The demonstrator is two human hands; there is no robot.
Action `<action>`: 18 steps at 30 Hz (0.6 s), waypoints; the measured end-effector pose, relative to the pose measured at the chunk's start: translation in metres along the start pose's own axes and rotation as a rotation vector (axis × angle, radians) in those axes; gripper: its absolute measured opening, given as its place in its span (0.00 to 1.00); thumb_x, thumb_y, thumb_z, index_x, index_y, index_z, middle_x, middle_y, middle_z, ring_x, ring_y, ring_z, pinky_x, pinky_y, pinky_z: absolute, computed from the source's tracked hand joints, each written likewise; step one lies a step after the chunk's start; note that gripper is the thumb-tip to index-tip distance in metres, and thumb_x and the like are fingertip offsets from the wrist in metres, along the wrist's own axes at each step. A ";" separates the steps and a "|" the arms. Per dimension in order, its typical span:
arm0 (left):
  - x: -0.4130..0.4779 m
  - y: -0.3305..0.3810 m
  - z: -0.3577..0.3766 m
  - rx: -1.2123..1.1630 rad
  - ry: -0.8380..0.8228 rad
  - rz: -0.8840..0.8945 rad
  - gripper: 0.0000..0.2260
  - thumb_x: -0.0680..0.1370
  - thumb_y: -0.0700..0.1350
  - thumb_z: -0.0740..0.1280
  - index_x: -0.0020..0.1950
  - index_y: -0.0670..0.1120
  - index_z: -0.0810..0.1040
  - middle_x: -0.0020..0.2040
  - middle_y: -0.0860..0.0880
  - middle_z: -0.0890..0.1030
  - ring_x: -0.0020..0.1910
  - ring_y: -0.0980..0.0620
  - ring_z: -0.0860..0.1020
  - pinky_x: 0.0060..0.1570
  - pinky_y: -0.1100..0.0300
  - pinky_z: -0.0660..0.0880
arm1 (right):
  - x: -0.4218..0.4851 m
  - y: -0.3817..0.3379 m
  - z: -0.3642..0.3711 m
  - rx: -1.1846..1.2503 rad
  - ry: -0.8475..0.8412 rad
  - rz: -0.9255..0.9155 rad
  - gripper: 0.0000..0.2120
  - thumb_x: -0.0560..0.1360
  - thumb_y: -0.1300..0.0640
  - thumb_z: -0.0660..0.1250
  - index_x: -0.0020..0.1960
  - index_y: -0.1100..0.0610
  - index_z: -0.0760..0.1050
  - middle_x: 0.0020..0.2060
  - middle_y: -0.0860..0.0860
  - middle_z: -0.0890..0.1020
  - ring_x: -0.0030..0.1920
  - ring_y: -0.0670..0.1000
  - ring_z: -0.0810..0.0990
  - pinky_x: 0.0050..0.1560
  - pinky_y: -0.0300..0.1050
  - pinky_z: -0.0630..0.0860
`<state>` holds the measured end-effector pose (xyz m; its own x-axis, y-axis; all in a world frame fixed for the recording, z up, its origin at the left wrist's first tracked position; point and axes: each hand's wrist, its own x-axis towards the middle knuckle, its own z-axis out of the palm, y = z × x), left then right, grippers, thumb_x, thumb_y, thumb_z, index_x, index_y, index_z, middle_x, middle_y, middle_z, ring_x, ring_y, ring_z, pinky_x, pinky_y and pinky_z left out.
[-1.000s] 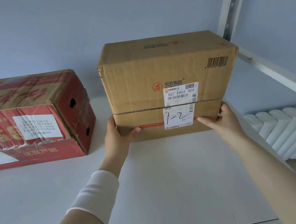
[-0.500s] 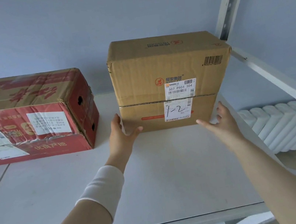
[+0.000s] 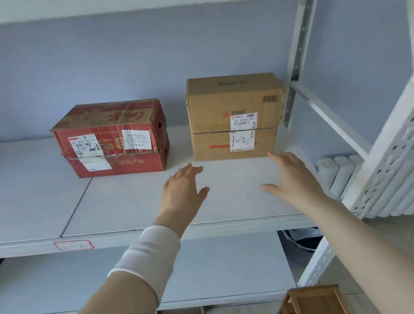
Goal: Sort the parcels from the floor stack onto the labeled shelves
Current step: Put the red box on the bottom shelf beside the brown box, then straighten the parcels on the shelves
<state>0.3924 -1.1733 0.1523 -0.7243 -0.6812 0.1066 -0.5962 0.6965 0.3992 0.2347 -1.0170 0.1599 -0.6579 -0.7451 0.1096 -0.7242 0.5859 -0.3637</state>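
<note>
Two parcels sit on the white shelf (image 3: 130, 196) in front of us, well back toward the pale blue wall (image 3: 104, 64). Our brown parcel (image 3: 230, 104) stands upright at the right end of the shelf, close to the perforated metal upright (image 3: 296, 45), with its white sticker marked "1-2" (image 3: 241, 140) facing us. To its left, with a clear gap between them, lies the red parcel (image 3: 111, 139), carrying printed labels on its near face.

We hold both hands out over the bare shelf board, in front of the brown parcel and apart from it. Our left hand (image 3: 182, 190) is spread open, fingers loose and pointing toward the box's lower left corner, gripping nothing; a white sleeve cuff (image 3: 147, 250) covers that wrist. Our right hand (image 3: 291, 176) is likewise open and empty, palm turned inward, fingertips reaching just short of the box's lower right corner.

On the shelf's front edge, below and to the left of the red parcel, we see a red-outlined shelf tag (image 3: 73, 245); its writing is too blurred for us to read. A lower shelf (image 3: 58, 289) runs beneath. At the bottom right, a small wooden frame (image 3: 314, 308) stands on the floor, and a white ribbed radiator (image 3: 408, 187) lines the wall at the right.
</note>
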 end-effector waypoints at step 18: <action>-0.114 0.060 -0.158 0.189 0.271 0.395 0.20 0.79 0.48 0.60 0.71 0.52 0.64 0.70 0.54 0.69 0.68 0.51 0.69 0.64 0.57 0.67 | -0.125 -0.115 -0.136 -0.244 0.197 -0.173 0.31 0.75 0.50 0.66 0.74 0.52 0.58 0.72 0.48 0.64 0.71 0.50 0.63 0.65 0.46 0.66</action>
<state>0.4941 -1.0894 0.3078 -0.8061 -0.3744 0.4582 -0.3654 0.9241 0.1122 0.3724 -0.9479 0.3135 -0.5315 -0.7780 0.3350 -0.8406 0.5332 -0.0954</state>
